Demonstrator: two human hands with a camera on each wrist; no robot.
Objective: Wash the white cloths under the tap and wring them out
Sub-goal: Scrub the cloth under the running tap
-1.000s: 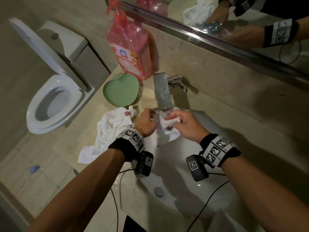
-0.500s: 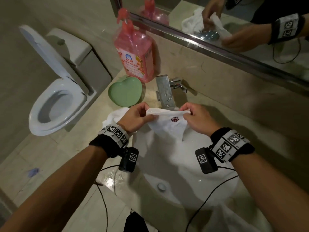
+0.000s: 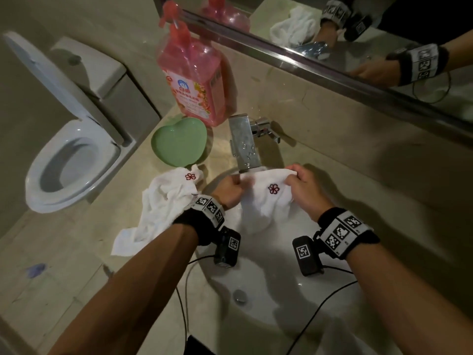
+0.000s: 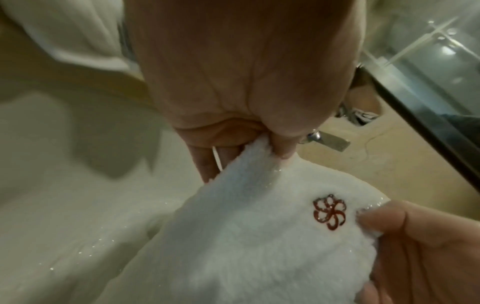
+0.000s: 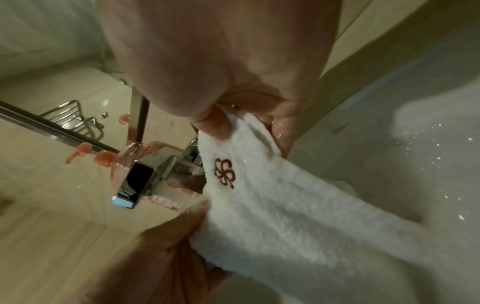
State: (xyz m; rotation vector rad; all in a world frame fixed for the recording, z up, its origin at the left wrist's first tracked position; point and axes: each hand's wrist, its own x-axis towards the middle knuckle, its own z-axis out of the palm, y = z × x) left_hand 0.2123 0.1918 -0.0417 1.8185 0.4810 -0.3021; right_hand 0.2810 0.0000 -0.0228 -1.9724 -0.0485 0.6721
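Note:
A wet white cloth with a red flower mark hangs over the white sink, just below the chrome tap. My left hand pinches its left top corner and my right hand pinches the right one, stretching the top edge. The left wrist view shows the cloth caught between thumb and fingers of my left hand. In the right wrist view my right hand holds the cloth beside the tap. A second white cloth lies crumpled on the counter to the left.
A pink soap pump bottle and a green heart-shaped dish stand behind the second cloth. An open toilet is at the left. A mirror runs along the back wall. Black cables trail from my wrists over the sink.
Both hands went from bunching the cloth under the tap to spreading it by its top corners. They now hold it a little lower and nearer the spout.

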